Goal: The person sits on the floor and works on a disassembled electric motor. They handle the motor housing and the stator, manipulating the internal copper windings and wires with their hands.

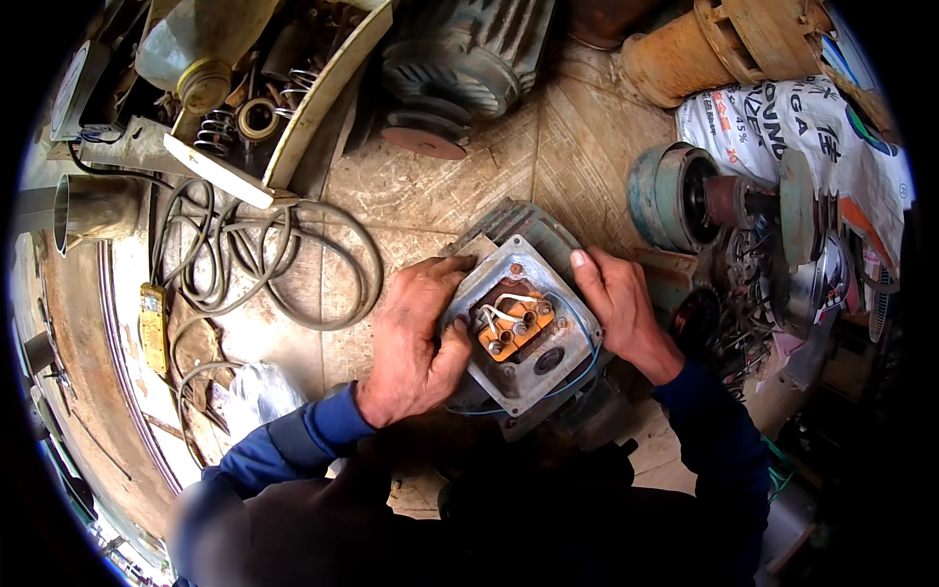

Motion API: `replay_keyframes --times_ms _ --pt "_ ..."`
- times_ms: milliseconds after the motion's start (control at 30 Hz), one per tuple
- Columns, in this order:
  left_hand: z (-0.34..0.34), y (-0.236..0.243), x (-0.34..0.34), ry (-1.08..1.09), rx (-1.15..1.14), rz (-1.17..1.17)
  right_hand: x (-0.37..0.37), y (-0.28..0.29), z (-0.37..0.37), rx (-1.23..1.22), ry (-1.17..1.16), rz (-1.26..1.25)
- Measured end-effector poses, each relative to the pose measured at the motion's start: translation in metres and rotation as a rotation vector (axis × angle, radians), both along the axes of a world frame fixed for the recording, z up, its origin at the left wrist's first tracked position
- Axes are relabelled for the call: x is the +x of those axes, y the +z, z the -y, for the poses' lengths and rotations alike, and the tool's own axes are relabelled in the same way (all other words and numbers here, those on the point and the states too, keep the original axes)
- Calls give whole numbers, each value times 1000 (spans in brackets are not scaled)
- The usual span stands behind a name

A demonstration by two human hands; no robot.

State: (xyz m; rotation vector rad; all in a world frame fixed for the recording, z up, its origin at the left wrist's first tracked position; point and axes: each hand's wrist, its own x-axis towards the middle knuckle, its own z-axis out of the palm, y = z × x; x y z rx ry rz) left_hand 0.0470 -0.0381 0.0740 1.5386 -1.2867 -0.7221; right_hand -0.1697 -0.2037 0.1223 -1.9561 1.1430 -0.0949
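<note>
Between my hands sits a grey-green electric motor (533, 220) with its square metal terminal box (489, 377) uncovered. Inside the box is an orange terminal block (529, 332) with rusty studs and short white wires looped across it. A thin blue wire (592, 364) runs round the outside of the box. My left hand (416, 338) is wrapped against the left side of the box, its thumb along the rim. On the right, my right hand (626, 308) grips the motor beside the box, thumb on top; its other fingers are mostly hidden.
A coiled grey cable (284, 259) lies at left, by a yellow control box (153, 328). Another motor (460, 64) with a pulley stands at the back. A tray (323, 93) of parts, a rusty cylinder (675, 64), a white sack (724, 127) and a green motor part (665, 196) surround the tiled floor (411, 196).
</note>
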Motion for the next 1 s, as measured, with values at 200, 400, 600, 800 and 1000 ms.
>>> replay_keyframes --times_ms 200,400,600,800,1000 --pt "1 0 0 6 9 -18 2 -2 0 9 -26 -23" --pt "1 2 3 7 -4 3 5 0 0 13 -16 -64" --pt "1 -2 3 8 -18 1 3 -3 -1 -1 -13 -79" --pt "1 -2 4 -1 -8 5 2 -4 -2 15 -17 -67" --pt "0 -3 5 -6 -8 -8 2 -3 -1 29 -7 -81"
